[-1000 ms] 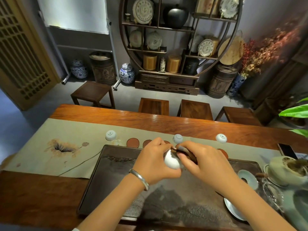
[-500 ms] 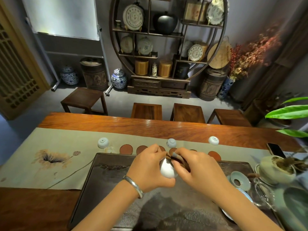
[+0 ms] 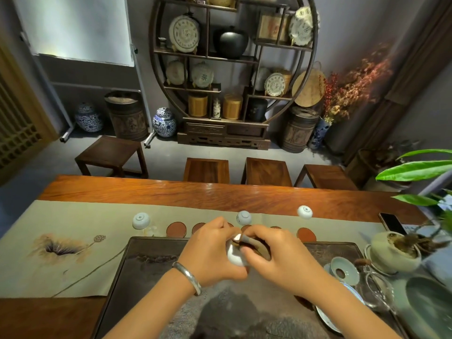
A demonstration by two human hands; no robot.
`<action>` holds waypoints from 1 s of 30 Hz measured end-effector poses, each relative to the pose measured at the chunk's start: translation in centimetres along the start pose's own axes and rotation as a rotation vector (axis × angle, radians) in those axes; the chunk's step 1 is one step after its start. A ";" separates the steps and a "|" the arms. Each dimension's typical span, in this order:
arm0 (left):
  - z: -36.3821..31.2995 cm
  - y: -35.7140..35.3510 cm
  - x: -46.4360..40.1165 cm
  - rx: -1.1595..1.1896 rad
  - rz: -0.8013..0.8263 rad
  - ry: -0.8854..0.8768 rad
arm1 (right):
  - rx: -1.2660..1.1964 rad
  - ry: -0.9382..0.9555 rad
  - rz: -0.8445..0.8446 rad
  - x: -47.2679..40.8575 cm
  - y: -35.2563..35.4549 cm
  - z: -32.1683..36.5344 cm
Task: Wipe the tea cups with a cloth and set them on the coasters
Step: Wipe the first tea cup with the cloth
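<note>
The left hand [image 3: 215, 250] is cupping a small white tea cup [image 3: 235, 256], fingers curled round its side, and the right hand [image 3: 276, 258] is pinching a dark brown cloth [image 3: 254, 244] and pressing it into the cup's mouth — both grips closed tight, cup and cloth meeting right between the two hands, held up over the dark tea tray [image 3: 151, 255].

So this one is being wiped, not placed. Moving outward: beyond the hands, a row of round reddish-brown coasters [image 3: 176, 229] is lying on the pale table runner [image 3: 73, 241] just past the tray's far edge, and every coaster that is showing is looking bare — some are hiding behind the hands, so the count cannot be told. Three more white cups are sitting upside down on the runner: one at the left end of the row [image 3: 141, 220], one in the middle [image 3: 243, 217], one to the right [image 3: 304, 212] — none of them on a coaster.

By my reading, the job is sitting early: one cup in mid-wipe, nothing visibly set down yet, three cups waiting their turn on the counter [image 3: 220, 192]. Whether those three are already wiped, the view is not saying.
</note>
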State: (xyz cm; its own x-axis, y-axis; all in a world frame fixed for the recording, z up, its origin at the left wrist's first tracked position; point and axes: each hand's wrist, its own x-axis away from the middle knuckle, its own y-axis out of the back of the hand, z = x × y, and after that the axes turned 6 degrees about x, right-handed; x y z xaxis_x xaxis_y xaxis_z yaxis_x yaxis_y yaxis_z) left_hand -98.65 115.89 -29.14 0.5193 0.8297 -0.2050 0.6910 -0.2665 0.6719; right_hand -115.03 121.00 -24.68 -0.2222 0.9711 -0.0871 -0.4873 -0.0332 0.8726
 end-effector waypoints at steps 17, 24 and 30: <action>2.9 0.9 1.5 0.066 -0.055 0.115 | 0.164 0.078 0.136 -2.9 0.1 0.2; 6.0 3.1 2.7 0.117 -0.088 0.159 | 0.080 -0.019 -0.040 -3.9 -0.2 0.7; 8.6 3.5 4.9 0.211 -0.121 0.260 | 0.057 -0.090 -0.005 -4.3 -2.5 1.6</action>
State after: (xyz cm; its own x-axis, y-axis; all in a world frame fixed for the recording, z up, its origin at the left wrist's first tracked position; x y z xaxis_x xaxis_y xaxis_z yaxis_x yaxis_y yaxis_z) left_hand -89.35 114.85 -33.91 0.3006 0.9513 -0.0684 0.8427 -0.2313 0.4862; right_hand -111.54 117.32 -25.69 -0.1417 0.9886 -0.0503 -0.4391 -0.0172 0.8983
